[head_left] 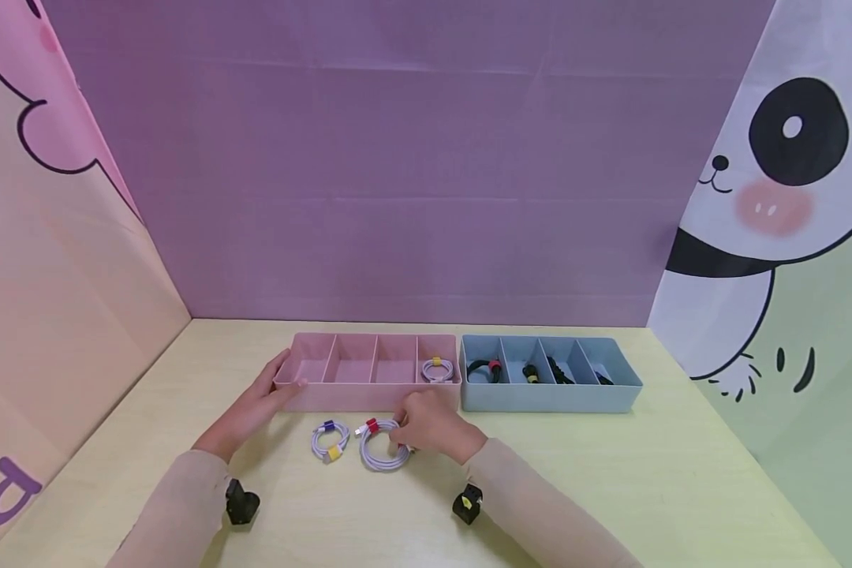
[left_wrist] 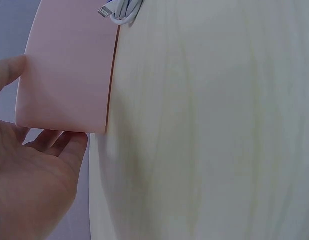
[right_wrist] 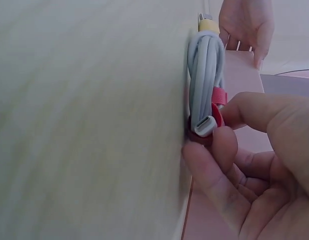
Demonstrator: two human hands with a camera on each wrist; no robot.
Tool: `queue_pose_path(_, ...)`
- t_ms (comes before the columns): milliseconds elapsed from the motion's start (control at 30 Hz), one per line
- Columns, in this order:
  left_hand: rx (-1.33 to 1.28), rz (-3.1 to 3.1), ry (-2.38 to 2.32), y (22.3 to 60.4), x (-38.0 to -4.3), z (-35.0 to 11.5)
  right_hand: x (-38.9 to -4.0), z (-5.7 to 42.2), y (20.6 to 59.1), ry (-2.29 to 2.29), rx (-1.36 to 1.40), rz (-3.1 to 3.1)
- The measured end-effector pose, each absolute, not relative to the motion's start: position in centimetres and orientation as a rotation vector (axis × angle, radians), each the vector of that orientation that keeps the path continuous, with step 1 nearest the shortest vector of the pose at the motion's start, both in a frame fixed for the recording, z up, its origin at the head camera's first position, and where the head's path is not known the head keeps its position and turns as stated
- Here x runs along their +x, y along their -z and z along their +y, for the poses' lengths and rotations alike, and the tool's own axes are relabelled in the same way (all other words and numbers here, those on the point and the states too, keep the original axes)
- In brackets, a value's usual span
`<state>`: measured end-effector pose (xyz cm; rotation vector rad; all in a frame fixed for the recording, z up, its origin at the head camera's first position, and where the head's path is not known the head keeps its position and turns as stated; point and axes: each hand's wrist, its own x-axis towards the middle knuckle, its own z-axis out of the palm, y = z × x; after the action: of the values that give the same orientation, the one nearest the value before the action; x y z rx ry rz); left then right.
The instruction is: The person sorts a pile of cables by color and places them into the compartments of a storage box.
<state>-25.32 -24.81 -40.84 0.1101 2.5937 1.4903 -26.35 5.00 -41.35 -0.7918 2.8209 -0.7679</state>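
Note:
A pink divided box (head_left: 369, 398) stands on the table, its rightmost compartment holding a coiled white cable (head_left: 437, 369) with a yellow strap. My left hand (head_left: 257, 404) grips the box's left end, thumb at the front rim and fingers along the end wall (left_wrist: 69, 145). In front of the box, my right hand (head_left: 433, 426) pinches the right side of a larger coiled white cable (head_left: 383, 464), which has red straps. Thumb and fingertips are at a red strap beside its white connector (right_wrist: 204, 126). Left of it lies a smaller white coil (head_left: 315, 443) with blue and yellow straps.
A blue divided box (head_left: 547, 399) stands right beside the pink one, with a black cable (head_left: 495, 371) and other dark items in its compartments. A purple backdrop (head_left: 426, 197) rises behind the table (head_left: 610, 473). Printed panels flank both sides.

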Motion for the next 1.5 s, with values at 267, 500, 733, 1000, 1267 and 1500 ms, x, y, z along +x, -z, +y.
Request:
queue_pose_path(267,0.100,2.589,-1.486,40.64,-25.22,-24.76,-26.29,5.03,41.21,0.815,-0.797,2.804)
queue_pose_path(500,0.090,2.583,-1.479,40.65,-25.22,-24.80,-26.36,5.03,41.23,0.800,-0.883,2.827)
queue_pose_path(733,0.078,2.582,-1.473,40.66,-25.25,-24.81,-26.52,5.37,41.10,0.849,-0.946,2.784)
queue_pose_path(1000,0.092,2.591,-1.476,40.85,-25.26,-24.79,-26.35,5.57,40.97,0.884,-0.953,2.753)
queue_pose_path(1267,0.088,2.598,-1.465,40.80,-25.20,-24.71,-26.34,5.61,40.90,0.902,-0.923,2.749)
queue_pose_path(1500,0.088,2.592,-1.470,40.80,-25.19,-24.72,-26.48,5.69,40.63,0.958,-0.903,2.750)
